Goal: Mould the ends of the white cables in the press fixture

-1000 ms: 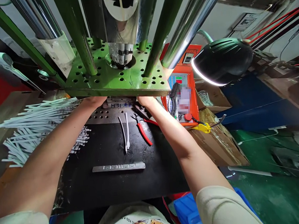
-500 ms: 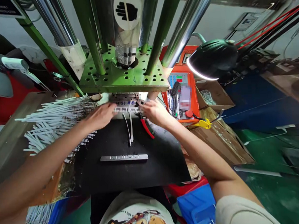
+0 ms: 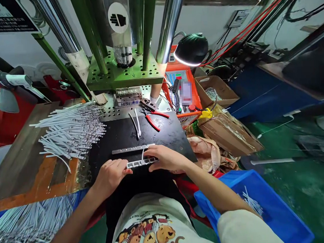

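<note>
Both my hands hold a white moulded plastic strip [image 3: 139, 163] with several square openings at the near edge of the black mat [image 3: 165, 134]. My left hand [image 3: 110, 174] grips its left end with curled fingers. My right hand [image 3: 165, 158] pinches its right end. Just beyond it lies a grey metal bar [image 3: 128, 150] flat on the mat. Further back rest two thin white strips [image 3: 136, 123] and red-handled pliers [image 3: 152, 121]. The mould block [image 3: 128, 96] sits under the green press plate [image 3: 125, 74].
A heap of white strips [image 3: 71, 131] covers the bench at the left. An orange control box [image 3: 180, 90] and a black lamp [image 3: 192, 48] stand at the right, with cardboard boxes [image 3: 226, 127] beside them. A blue bin [image 3: 251, 207] sits low right.
My hands came out from under the press plate, drew the white moulded strip off the mould and carried it back to the mat's near edge. The view pulled back and down.
</note>
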The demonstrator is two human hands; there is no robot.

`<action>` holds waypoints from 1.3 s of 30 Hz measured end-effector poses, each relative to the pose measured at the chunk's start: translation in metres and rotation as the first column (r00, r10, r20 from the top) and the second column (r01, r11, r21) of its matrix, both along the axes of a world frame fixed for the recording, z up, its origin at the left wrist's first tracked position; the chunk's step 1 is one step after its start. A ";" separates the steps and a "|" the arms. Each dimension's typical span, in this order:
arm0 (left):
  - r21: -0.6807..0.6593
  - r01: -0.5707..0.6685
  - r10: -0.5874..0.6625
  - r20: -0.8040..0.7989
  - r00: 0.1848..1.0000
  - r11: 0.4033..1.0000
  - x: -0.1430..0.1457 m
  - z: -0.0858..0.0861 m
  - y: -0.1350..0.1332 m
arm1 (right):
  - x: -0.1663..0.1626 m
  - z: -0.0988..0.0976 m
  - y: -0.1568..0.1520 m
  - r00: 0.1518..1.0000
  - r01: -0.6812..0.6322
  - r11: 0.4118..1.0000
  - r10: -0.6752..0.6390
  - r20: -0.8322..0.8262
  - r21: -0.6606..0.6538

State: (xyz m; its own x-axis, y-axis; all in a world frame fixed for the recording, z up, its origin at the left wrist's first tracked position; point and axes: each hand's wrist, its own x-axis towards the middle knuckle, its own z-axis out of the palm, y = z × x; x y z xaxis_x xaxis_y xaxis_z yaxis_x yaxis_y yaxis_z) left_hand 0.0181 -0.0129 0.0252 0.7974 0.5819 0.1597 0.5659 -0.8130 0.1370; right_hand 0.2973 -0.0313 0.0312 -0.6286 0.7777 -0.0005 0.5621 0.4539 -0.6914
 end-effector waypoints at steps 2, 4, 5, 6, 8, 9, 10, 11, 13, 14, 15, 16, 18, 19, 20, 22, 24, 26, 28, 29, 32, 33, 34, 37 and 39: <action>0.016 0.014 -0.014 -0.010 1.000 1.000 -0.002 -0.008 -0.001 | -0.009 -0.006 0.001 0.999 -0.015 0.999 0.013 0.039 0.036; 0.049 0.032 -0.030 -0.028 0.999 0.998 -0.005 -0.013 0.001 | -0.015 -0.012 0.002 0.998 0.034 0.999 -0.033 -0.051 0.007; 0.063 0.036 -0.034 -0.036 0.999 0.997 -0.005 -0.015 0.002 | -0.017 -0.015 0.003 0.986 0.109 0.993 -0.113 -0.121 -0.032; 0.072 0.037 -0.034 -0.043 0.999 0.997 -0.006 -0.017 0.002 | -0.018 -0.017 0.003 0.957 0.218 0.973 -0.229 -0.180 -0.080; 0.080 0.032 -0.029 -0.050 0.998 0.996 -0.006 -0.021 0.003 | -0.021 -0.020 0.004 0.848 0.454 0.879 -0.477 -0.231 -0.146; 0.081 0.029 -0.025 -0.049 0.998 0.996 -0.005 -0.022 0.004 | -0.022 -0.020 0.003 0.793 0.547 0.827 -0.562 -0.236 -0.133; 0.079 0.024 -0.021 -0.044 0.999 0.997 -0.005 -0.023 0.004 | -0.023 -0.019 0.002 0.759 0.605 0.792 -0.605 -0.240 -0.081; 0.074 0.019 -0.016 -0.034 0.999 0.997 -0.005 -0.023 0.005 | -0.024 -0.018 0.001 0.754 0.628 0.778 -0.609 -0.246 0.000; 0.064 -0.001 0.001 -0.003 1.000 0.998 -0.007 -0.021 0.007 | -0.024 -0.013 -0.004 0.798 0.597 0.781 -0.552 -0.241 0.184; 0.059 -0.018 0.017 0.018 1.000 0.998 -0.008 -0.018 0.010 | -0.023 -0.011 -0.006 0.829 0.557 0.789 -0.512 -0.224 0.258; 0.050 -0.042 0.040 0.041 0.998 0.998 -0.010 -0.013 0.012 | -0.022 -0.009 -0.007 0.859 0.511 0.801 -0.472 -0.197 0.313; 0.036 -0.074 0.072 0.069 0.995 0.997 -0.011 -0.006 0.016 | -0.021 -0.007 -0.009 0.885 0.465 0.811 -0.436 -0.162 0.355; -0.014 -0.157 0.157 0.161 0.974 0.988 -0.011 0.012 0.024 | -0.018 -0.003 -0.010 0.926 0.367 0.829 -0.370 -0.078 0.422; -0.052 -0.189 0.196 0.218 0.956 0.981 -0.009 0.022 0.029 | -0.018 -0.001 -0.011 0.938 0.323 0.834 -0.346 -0.032 0.448; -0.102 -0.197 0.218 0.271 0.938 0.975 -0.005 0.033 0.034 | -0.017 0.001 -0.011 0.944 0.288 0.837 -0.329 0.008 0.466; -0.222 -0.104 0.175 0.328 0.928 0.969 0.007 0.052 0.044 | -0.017 0.007 -0.011 0.949 0.241 0.842 -0.309 0.065 0.483; -0.312 0.086 0.020 0.321 0.947 0.946 0.021 0.066 0.052 | -0.017 0.014 -0.011 0.949 0.211 0.850 -0.296 0.106 0.483; -0.314 0.226 -0.130 0.300 0.945 0.922 0.034 0.071 0.058 | -0.016 0.021 -0.012 0.951 0.184 0.866 -0.277 0.139 0.464; -0.242 0.267 -0.193 0.290 0.937 0.933 0.041 0.069 0.061 | -0.013 0.026 -0.013 0.953 0.171 0.882 -0.262 0.154 0.440; -0.202 0.266 -0.203 0.289 0.936 0.942 0.043 0.067 0.062 | -0.011 0.028 -0.014 0.955 0.169 0.889 -0.255 0.153 0.426; -0.114 0.271 -0.234 0.263 0.936 0.956 0.043 0.060 0.063 | -0.006 0.029 -0.017 0.962 0.182 0.905 -0.245 0.121 0.384; -0.096 0.294 -0.262 0.252 0.932 0.951 0.043 0.059 0.062 | -0.005 0.029 -0.018 0.963 0.191 0.909 -0.246 0.108 0.370; -0.079 0.320 -0.293 0.244 0.925 0.944 0.042 0.058 0.061 | -0.004 0.029 -0.019 0.965 0.197 0.914 -0.246 0.096 0.356; 0.007 0.332 -0.323 0.252 0.912 0.943 0.042 0.059 0.057 | -0.002 0.030 -0.020 0.972 0.187 0.930 -0.222 0.080 0.315; 0.064 0.309 -0.315 0.243 0.917 0.949 0.042 0.062 0.055 | -0.001 0.031 -0.020 0.975 0.161 0.939 -0.199 0.099 0.303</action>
State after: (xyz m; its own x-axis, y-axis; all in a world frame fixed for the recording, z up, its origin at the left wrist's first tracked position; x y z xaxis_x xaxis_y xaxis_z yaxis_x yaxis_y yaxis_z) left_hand 0.0600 0.0425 0.0874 0.8715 0.3034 0.3853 0.2335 -0.9476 0.2181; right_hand 0.2961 -0.0509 0.0620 -0.4876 0.8557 0.1730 0.7268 0.5077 -0.4627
